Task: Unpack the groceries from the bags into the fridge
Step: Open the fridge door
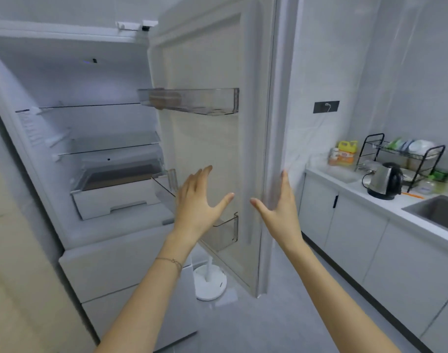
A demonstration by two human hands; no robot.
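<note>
fridge door open wide, right hand seemingly on its outer edge, left hand clear, both grips apart

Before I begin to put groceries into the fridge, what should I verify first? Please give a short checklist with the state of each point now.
1. Fridge door open wide enough: ok, it stands swung out to the right.
2. Left hand free: ok, fingers spread, holds nothing.
3. Right hand free: ok, straight fingers lie against the door edge, holds nothing.
4. Room on the glass shelves: ok, nothing shows on them.
5. Top door bin empty: cannot tell, something brownish shows blurred at its left end.
6. Grocery bags within reach: cannot tell, none is in view.
</note>
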